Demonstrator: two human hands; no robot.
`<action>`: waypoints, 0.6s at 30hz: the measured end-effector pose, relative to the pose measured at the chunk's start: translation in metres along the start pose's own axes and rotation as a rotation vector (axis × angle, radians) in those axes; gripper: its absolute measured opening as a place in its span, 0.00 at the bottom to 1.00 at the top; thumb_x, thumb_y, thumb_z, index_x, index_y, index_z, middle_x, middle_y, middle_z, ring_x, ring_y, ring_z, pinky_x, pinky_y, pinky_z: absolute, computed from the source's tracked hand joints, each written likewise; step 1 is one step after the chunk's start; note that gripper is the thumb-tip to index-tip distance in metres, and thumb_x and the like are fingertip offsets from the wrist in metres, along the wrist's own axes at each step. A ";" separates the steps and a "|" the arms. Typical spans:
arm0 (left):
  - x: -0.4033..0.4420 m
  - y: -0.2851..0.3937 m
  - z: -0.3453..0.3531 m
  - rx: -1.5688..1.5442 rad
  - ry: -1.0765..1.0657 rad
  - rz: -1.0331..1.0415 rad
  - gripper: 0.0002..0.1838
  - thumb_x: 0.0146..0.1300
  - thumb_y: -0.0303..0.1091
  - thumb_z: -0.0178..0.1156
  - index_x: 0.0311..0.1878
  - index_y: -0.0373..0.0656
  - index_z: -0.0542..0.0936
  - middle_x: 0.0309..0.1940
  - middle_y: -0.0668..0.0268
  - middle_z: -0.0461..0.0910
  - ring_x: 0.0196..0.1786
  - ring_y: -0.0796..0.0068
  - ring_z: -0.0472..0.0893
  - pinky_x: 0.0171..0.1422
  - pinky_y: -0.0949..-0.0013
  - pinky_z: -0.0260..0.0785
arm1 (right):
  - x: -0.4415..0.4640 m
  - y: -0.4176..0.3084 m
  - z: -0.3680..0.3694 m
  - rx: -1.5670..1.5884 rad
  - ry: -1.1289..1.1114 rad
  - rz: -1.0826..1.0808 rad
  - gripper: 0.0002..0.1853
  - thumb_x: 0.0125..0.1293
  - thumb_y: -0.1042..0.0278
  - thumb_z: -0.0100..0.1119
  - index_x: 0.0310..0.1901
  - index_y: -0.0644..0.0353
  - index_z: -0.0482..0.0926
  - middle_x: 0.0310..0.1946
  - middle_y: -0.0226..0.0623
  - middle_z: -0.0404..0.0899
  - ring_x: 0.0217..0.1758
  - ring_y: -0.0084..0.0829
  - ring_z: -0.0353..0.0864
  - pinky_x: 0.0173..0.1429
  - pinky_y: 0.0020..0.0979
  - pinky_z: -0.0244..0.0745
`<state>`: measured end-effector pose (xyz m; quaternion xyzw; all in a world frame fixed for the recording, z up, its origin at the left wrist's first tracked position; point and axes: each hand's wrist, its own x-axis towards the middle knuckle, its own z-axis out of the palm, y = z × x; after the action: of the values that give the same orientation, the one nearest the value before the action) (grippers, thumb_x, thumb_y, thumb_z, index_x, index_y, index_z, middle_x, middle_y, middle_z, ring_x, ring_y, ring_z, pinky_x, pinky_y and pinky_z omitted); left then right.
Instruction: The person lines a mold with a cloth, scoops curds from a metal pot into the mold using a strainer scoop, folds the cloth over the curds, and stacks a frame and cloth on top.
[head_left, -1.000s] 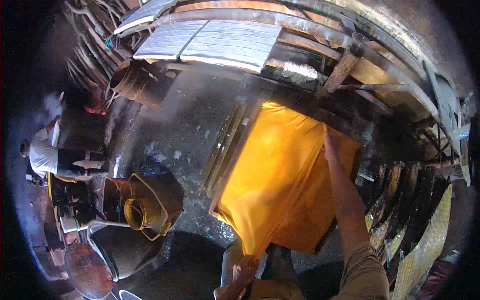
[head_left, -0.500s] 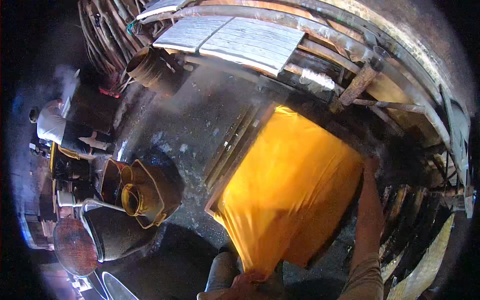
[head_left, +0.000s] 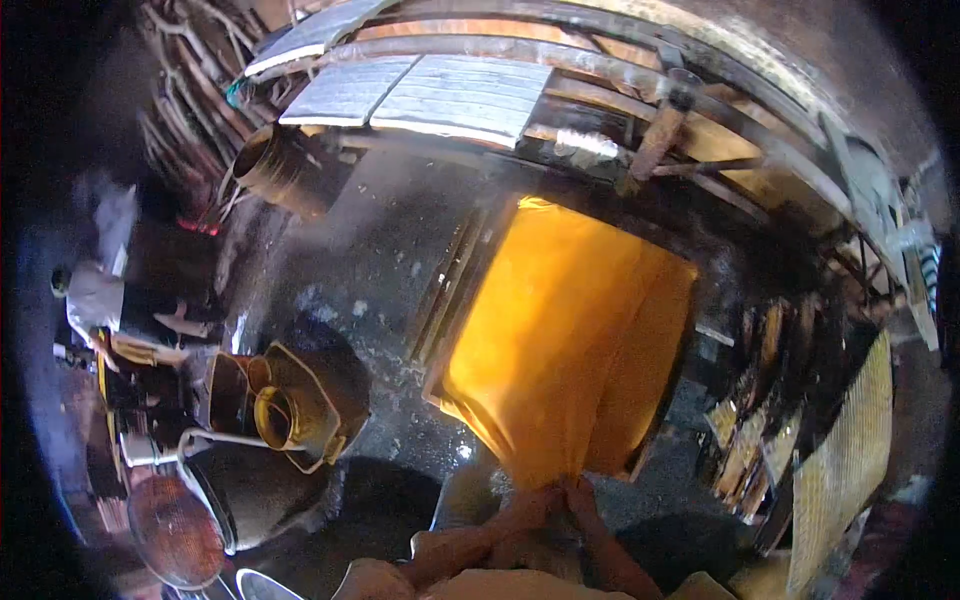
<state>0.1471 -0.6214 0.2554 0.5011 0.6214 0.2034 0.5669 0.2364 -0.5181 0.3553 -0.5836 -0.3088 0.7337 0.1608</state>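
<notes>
A yellow-orange cloth (head_left: 560, 330) lies spread over a shallow wooden frame (head_left: 435, 385), whose left edge shows. Its near end is gathered into folds at the bottom centre. My left hand (head_left: 541, 500) is closed on this gathered end. Right beside it, my right hand (head_left: 577, 494) is closed on the same bunch of cloth. The two hands are close together, and their fingertips are partly hidden in the folds.
Metal containers (head_left: 300, 410) stand on the left beside a dark bucket (head_left: 255, 490) and a round mesh sieve (head_left: 177, 530). Another person (head_left: 95, 300) is at the far left. Pale ridged sheets (head_left: 455, 95) rest on a rack at the top. Wooden slats (head_left: 765, 400) stand at the right.
My right hand has come from the cloth's far right corner down beside my left hand. The cloth now lies flatter over the frame, its near end bunched. The view has shifted.
</notes>
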 end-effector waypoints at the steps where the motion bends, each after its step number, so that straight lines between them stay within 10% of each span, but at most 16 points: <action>1: -0.006 0.001 -0.005 -0.203 -0.030 -0.108 0.22 0.58 0.39 0.54 0.55 0.44 0.71 0.50 0.53 0.73 0.54 0.56 0.71 0.52 0.54 0.68 | 0.012 0.046 -0.016 -0.312 0.069 0.021 0.25 0.65 0.50 0.50 0.55 0.60 0.67 0.44 0.39 0.72 0.43 0.34 0.74 0.43 0.36 0.73; 2: -0.011 0.003 -0.011 -0.404 -0.037 -0.223 0.22 0.57 0.39 0.55 0.55 0.44 0.71 0.50 0.53 0.73 0.53 0.56 0.72 0.52 0.54 0.68 | 0.019 0.074 -0.025 -0.621 0.142 0.048 0.23 0.64 0.50 0.53 0.50 0.61 0.71 0.39 0.37 0.75 0.38 0.32 0.76 0.39 0.36 0.74; 5: -0.041 0.022 -0.048 0.397 -0.267 0.459 0.21 0.56 0.38 0.55 0.54 0.43 0.72 0.45 0.53 0.75 0.48 0.53 0.75 0.51 0.54 0.68 | 0.011 0.112 -0.036 -0.546 0.384 -0.047 0.21 0.62 0.52 0.53 0.48 0.61 0.72 0.37 0.38 0.75 0.38 0.33 0.76 0.40 0.36 0.74; 11: -0.087 0.000 -0.116 0.393 -0.141 0.016 0.25 0.57 0.46 0.57 0.57 0.48 0.71 0.48 0.55 0.76 0.48 0.54 0.77 0.54 0.57 0.68 | 0.027 0.150 -0.057 -0.504 0.740 -0.073 0.17 0.59 0.56 0.54 0.40 0.62 0.74 0.32 0.39 0.76 0.36 0.37 0.77 0.42 0.37 0.74; 18: -0.045 0.097 -0.145 0.338 0.038 0.195 0.22 0.60 0.40 0.57 0.55 0.40 0.71 0.50 0.61 0.76 0.51 0.67 0.76 0.54 0.63 0.68 | 0.031 0.165 -0.077 -0.501 1.040 -0.040 0.13 0.56 0.60 0.54 0.32 0.63 0.76 0.27 0.40 0.77 0.35 0.41 0.78 0.43 0.39 0.74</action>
<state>0.0467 -0.5736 0.3976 0.6433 0.6057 0.1595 0.4403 0.3220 -0.6041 0.2163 -0.8818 -0.3643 0.2517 0.1621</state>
